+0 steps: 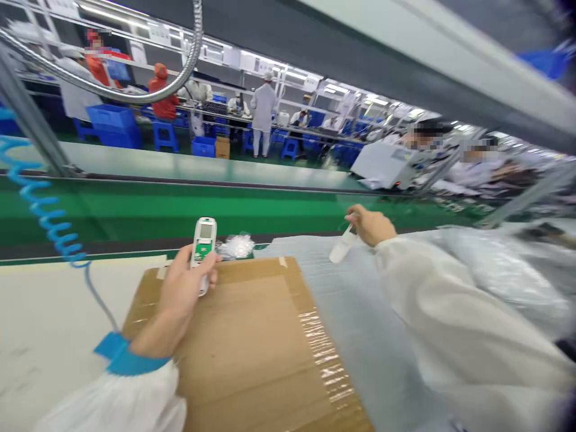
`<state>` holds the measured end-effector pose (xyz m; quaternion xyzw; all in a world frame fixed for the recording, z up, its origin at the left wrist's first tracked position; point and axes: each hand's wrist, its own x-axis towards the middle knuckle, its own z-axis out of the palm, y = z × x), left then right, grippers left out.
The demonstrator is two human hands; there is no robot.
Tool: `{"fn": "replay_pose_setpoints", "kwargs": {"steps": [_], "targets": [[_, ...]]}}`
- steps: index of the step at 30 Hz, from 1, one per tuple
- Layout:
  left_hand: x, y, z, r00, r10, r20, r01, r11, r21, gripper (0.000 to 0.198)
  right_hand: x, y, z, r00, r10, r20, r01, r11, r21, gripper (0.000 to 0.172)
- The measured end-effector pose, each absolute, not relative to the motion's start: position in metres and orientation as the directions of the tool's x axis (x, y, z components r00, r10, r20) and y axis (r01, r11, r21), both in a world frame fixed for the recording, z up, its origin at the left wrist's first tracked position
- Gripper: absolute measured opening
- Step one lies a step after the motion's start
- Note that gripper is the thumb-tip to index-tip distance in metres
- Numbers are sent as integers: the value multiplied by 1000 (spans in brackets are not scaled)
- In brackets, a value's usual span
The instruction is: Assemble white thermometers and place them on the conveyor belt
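Observation:
My left hand (182,291) is closed around a small white device (203,240) with a grey screen and a green circuit board showing, held upright over a flat cardboard sheet (252,354). A blue wrist strap (119,355) with a coiled blue cord (45,216) sits on that wrist. Farther right, my right hand (371,225) pinches a white plastic part (341,247) above a sheet of translucent plastic film (360,324). A crumpled clear bag (236,246) lies just beyond the cardboard.
A green conveyor belt (180,210) runs across behind the bench. A flexible metal hose (135,90) arcs overhead. Several workers in white coats stand and sit at far benches among blue crates (108,123). A white machine (387,165) sits at the right.

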<state>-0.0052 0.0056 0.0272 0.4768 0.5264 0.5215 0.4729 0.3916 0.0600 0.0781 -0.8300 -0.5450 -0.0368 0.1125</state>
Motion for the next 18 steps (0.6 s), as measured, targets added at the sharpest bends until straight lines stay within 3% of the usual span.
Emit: {"fn": "replay_pose_setpoints", "kwargs": {"steps": [4,6,8,13,16,18], "targets": [[-1,4,24,-91,996,-19,75,26,997,42,316,54,82,189,955,228,843,-39,-536,17],[-1,3,24,-57,998,-32,75,36,997,44,264,46,69,65,965,252,635,155,-757,18],[-2,3,25,-10,998,-66,50,67,997,45,216,37,49,23,968,248,390,220,-894,22],[-7,8,20,-17,968,-252,48,253,966,40,162,21,2,-59,994,91,-73,87,-994,30],[-8,11,15,-59,975,-215,85,220,972,38,168,15,-5,-236,971,47,-302,-28,-953,36],[-9,12,12,-100,984,-146,163,161,973,38,174,15,-5,-269,962,54,-349,-45,-936,41]]}}
